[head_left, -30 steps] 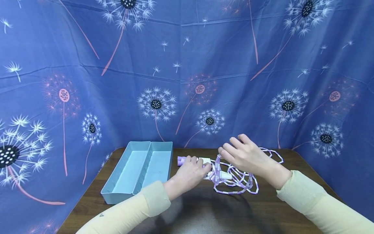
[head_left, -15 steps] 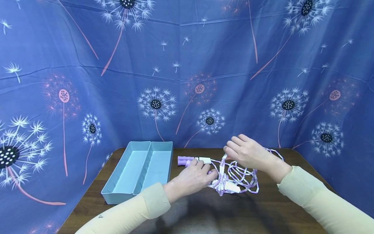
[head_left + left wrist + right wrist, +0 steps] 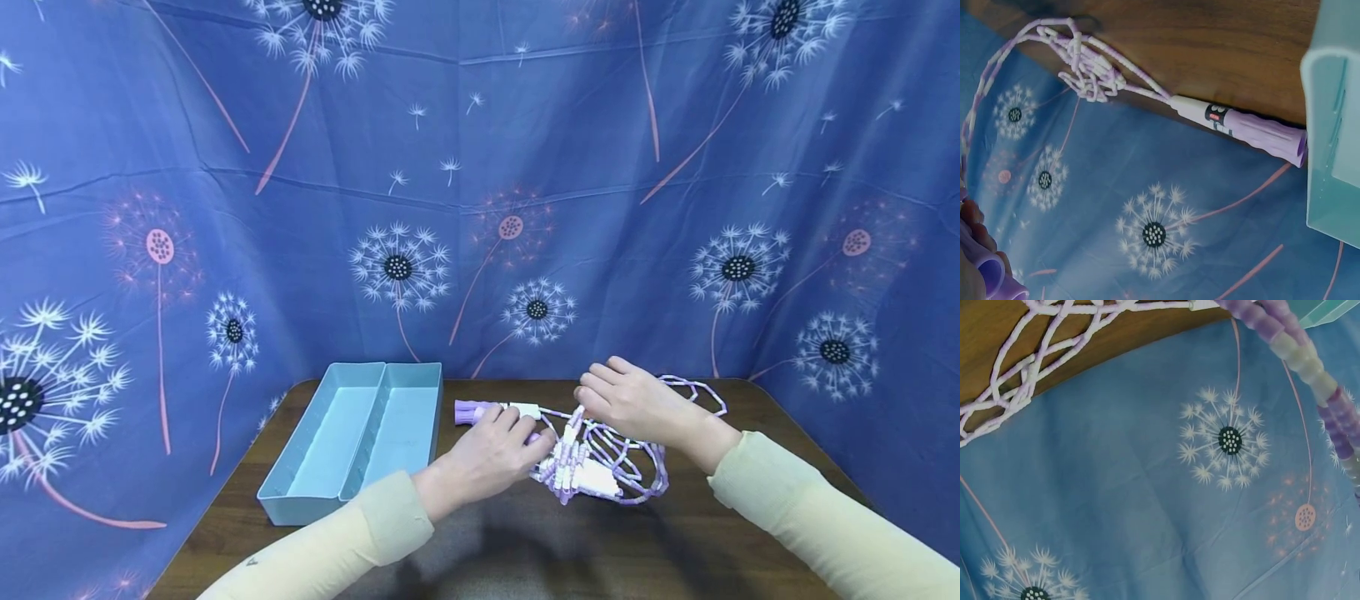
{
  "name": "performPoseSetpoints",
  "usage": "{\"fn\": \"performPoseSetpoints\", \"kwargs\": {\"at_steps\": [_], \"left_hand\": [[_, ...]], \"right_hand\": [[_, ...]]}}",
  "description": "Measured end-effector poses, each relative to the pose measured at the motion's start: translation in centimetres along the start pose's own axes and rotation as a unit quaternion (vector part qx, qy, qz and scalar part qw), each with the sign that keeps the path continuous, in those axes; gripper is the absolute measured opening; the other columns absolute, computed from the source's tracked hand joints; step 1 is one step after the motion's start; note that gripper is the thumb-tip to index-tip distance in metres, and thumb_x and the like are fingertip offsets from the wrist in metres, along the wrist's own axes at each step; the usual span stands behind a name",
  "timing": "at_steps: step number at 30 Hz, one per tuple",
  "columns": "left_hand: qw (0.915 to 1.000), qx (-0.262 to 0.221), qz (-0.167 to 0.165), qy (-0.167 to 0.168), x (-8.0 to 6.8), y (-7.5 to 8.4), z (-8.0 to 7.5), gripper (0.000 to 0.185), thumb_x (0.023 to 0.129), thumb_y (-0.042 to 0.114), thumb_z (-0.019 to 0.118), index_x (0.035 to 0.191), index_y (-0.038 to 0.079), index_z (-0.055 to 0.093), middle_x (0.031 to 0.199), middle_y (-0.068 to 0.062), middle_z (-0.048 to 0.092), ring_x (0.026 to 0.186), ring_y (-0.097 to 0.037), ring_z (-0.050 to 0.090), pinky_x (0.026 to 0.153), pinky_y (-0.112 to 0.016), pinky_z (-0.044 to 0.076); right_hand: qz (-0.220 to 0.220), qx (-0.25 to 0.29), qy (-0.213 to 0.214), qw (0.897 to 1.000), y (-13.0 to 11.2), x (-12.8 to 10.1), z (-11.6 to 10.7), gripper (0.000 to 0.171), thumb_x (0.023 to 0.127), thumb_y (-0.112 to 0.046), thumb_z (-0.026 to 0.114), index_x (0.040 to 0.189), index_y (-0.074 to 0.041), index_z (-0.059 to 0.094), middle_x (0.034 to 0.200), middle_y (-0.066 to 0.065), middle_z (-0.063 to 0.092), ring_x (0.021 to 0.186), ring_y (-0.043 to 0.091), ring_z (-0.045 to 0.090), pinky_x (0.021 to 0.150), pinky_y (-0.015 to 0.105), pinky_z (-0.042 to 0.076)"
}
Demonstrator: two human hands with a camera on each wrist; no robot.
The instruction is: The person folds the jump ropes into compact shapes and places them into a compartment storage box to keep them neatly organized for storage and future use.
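In the head view my left hand (image 3: 487, 450) grips the handles of a purple and white beaded jump rope. Their flared purple ends (image 3: 990, 275) show at the lower left of the left wrist view. A white handle part (image 3: 596, 479) sticks out to the right of the hand. My right hand (image 3: 641, 404), raised above it, holds the rope's beaded cord (image 3: 570, 454), gathered in wraps near the handles. The right wrist view shows doubled cord (image 3: 1304, 362), but no hand. Behind lies another jump rope, its purple handle (image 3: 1260, 132) pointing at the bin and its cord (image 3: 1094, 69) in a loose heap.
A light blue bin (image 3: 348, 433) with two long compartments stands on the left of the brown wooden table (image 3: 600, 558). A blue dandelion-print cloth (image 3: 480, 167) hangs around the back and sides. Loops of cord (image 3: 701, 387) reach towards the back right.
The right hand moved right, then slightly down, drawing the cord into a bunch beside the white handle part. The left hand shifted slightly right and towards the front, its handles turning with it.
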State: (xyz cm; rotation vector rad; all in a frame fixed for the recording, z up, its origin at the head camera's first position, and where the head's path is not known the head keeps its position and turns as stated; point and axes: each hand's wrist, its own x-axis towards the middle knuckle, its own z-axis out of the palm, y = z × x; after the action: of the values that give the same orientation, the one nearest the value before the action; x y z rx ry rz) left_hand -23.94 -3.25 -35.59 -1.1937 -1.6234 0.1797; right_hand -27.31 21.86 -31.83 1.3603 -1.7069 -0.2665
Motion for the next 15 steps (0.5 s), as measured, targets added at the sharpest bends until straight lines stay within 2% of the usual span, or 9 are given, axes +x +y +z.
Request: {"fn": "performPoseSetpoints", "kwargs": {"at_steps": [3,5,9,15], "left_hand": [[0.9997,0.002,-0.02,-0.014,-0.3,-0.4,0.3,0.012,0.086,0.019,0.052,0.096,0.015,0.059,0.078,-0.001,0.057,0.066,-0.018,0.052,0.058,-0.029,0.04],[0.9991,0.007,-0.031,-0.026,-0.6,-0.6,0.6,0.019,0.081,0.023,0.061,0.097,0.015,0.058,0.079,-0.001,0.056,0.067,-0.019,0.052,0.06,-0.03,0.039],[0.9985,0.005,-0.05,-0.021,-0.5,-1.4,0.3,0.031,0.074,0.029,0.07,0.099,0.014,0.059,0.079,-0.001,0.056,0.068,-0.019,0.052,0.06,-0.031,0.039],[0.9964,-0.018,-0.078,-0.028,-0.9,-1.9,0.1,0.047,0.067,0.037,0.08,0.102,0.013,0.059,0.08,-0.001,0.057,0.069,-0.019,0.052,0.061,-0.031,0.039]], "right_hand": [[0.006,0.006,-0.004,1.0,-0.2,-0.1,0.1,0.031,0.101,-0.019,0.029,0.09,-0.005,0.054,0.079,0.005,0.052,0.068,0.022,0.046,0.061,0.034,0.036],[0.006,0.003,-0.008,1.0,-0.3,-0.1,0.1,0.031,0.101,-0.016,0.027,0.091,-0.004,0.055,0.08,0.005,0.052,0.068,0.022,0.046,0.061,0.033,0.036],[0.008,-0.01,-0.026,1.0,-0.6,-0.2,0.4,0.033,0.1,-0.009,0.023,0.093,-0.003,0.055,0.081,0.005,0.053,0.069,0.021,0.046,0.061,0.032,0.036],[0.013,-0.026,-0.057,0.998,-1.2,-0.6,1.2,0.037,0.102,-0.01,0.019,0.093,-0.004,0.054,0.084,0.004,0.053,0.072,0.02,0.047,0.062,0.031,0.036]]}}
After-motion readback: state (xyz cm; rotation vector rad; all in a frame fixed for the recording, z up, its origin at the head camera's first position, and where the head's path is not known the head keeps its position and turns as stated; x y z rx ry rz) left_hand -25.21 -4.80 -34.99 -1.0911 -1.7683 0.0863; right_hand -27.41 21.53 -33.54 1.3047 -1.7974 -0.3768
